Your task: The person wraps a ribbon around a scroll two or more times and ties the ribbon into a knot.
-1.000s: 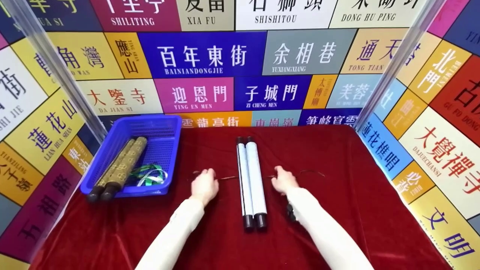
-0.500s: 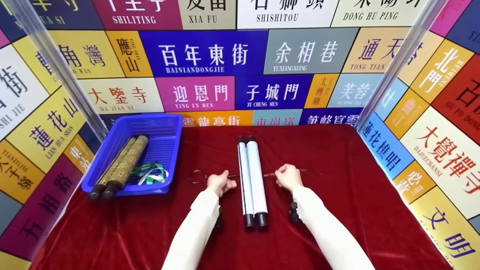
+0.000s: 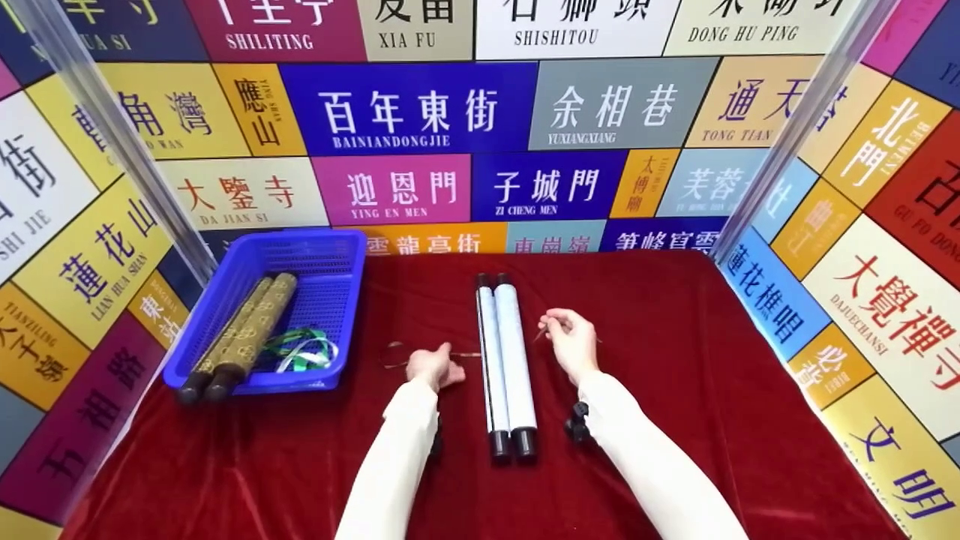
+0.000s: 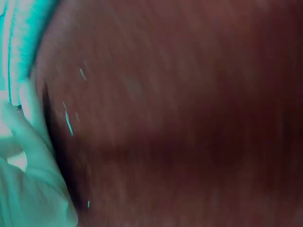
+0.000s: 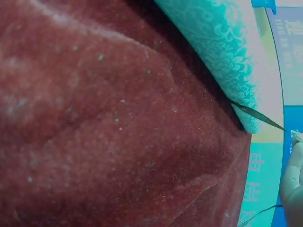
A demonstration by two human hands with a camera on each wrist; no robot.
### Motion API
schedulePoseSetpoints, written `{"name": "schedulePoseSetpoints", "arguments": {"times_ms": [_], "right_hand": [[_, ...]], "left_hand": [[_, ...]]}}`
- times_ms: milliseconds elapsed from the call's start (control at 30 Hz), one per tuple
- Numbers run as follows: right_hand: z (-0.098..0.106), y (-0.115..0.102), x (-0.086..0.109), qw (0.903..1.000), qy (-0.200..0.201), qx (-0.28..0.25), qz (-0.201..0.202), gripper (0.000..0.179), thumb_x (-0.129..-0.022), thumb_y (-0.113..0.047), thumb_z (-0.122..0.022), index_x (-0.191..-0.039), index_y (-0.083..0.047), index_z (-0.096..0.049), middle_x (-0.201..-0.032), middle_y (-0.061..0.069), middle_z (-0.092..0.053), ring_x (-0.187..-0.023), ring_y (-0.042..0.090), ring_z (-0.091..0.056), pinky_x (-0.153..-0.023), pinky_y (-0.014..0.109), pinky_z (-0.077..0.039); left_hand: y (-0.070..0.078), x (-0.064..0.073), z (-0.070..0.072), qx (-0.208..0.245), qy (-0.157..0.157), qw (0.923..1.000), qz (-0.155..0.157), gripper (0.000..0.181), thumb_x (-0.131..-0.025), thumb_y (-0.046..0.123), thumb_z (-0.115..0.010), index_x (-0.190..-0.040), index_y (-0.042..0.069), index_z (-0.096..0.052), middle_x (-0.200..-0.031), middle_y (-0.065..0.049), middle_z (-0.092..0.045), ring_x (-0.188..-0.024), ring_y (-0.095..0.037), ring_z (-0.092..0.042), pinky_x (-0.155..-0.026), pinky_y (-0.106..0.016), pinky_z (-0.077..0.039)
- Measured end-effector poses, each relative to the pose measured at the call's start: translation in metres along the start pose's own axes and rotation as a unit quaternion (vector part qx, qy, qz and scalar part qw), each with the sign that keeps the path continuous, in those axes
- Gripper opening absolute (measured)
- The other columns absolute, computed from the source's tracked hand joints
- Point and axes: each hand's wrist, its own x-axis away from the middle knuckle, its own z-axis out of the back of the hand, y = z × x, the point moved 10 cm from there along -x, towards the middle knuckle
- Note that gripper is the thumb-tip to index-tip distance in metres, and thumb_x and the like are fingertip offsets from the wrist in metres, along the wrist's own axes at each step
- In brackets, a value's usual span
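A light blue patterned scroll (image 3: 512,352), rolled from both ends into two parallel rolls with black end knobs, lies in the middle of the red cloth. A thin brown cord (image 3: 394,354) runs beneath it and comes out on both sides. My right hand (image 3: 571,339) pinches the cord between thumb and fingers, right of the scroll. In the right wrist view the cord (image 5: 259,115) stretches up from under the roll to the fingertips. On the left, my left hand (image 3: 435,367) lies low over the cord beside the scroll, thumb and fingers apart.
At the left stands a blue plastic basket (image 3: 349,300) with two dark gold patterned rolls (image 3: 259,319) and green and white ribbons (image 3: 304,351) in it. Red velvet cloth (image 3: 645,300) covers the table. Walls of coloured street-name signs (image 3: 405,109) rise behind and at both sides.
My left hand has moved right, closer to the scroll, and its fingers have spread. My right hand has lifted the right part of the cord up off the cloth.
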Motion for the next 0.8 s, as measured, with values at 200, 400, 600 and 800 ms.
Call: {"name": "schedulePoseSetpoints", "arguments": {"times_ms": [200, 400, 600, 800], "right_hand": [[-0.01, -0.014, 0.008, 0.9988, -0.041, 0.026, 0.011, 0.019, -0.095, 0.007, -0.056, -0.11, 0.013, -0.066, -0.107, 0.036, -0.069, -0.1, 0.049, -0.068, -0.073, 0.026, -0.058], [-0.002, -0.042, 0.017, 0.9985, -0.022, 0.029, 0.04, 0.019, -0.092, 0.012, -0.052, -0.104, 0.016, -0.067, -0.098, 0.037, -0.069, -0.091, 0.048, -0.07, -0.069, 0.022, -0.056], [-0.002, -0.047, 0.012, 0.9977, 0.003, 0.028, 0.061, 0.017, -0.092, 0.011, -0.055, -0.103, 0.014, -0.067, -0.097, 0.037, -0.07, -0.091, 0.047, -0.07, -0.069, 0.018, -0.054], [-0.032, -0.058, 0.004, 0.986, -0.059, 0.047, 0.149, 0.014, -0.093, 0.003, -0.064, -0.106, 0.006, -0.07, -0.099, 0.027, -0.074, -0.096, 0.037, -0.073, -0.082, 0.015, -0.052]], "left_hand": [[0.011, -0.004, -0.013, -0.175, -0.02, 0.9841, -0.026, 0.037, -0.101, 0.025, -0.056, -0.094, -0.009, -0.07, -0.052, -0.005, -0.064, -0.037, -0.01, -0.061, -0.048, -0.023, -0.056], [0.041, 0.002, -0.016, -0.285, 0.076, 0.9478, -0.122, 0.029, -0.096, 0.021, -0.051, -0.105, 0.006, -0.075, -0.074, -0.009, -0.076, -0.069, -0.022, -0.075, -0.076, -0.036, -0.061], [0.09, 0.02, -0.035, -0.217, 0.078, 0.9177, -0.323, 0.032, -0.103, 0.023, -0.05, -0.107, 0.005, -0.076, -0.101, -0.011, -0.078, -0.105, -0.029, -0.072, -0.094, -0.042, -0.054], [0.116, 0.049, -0.075, -0.244, -0.066, 0.8686, -0.426, 0.03, -0.103, 0.015, -0.049, -0.1, 0.0, -0.075, -0.083, -0.015, -0.074, -0.08, -0.022, -0.066, -0.079, -0.033, -0.054]]}}
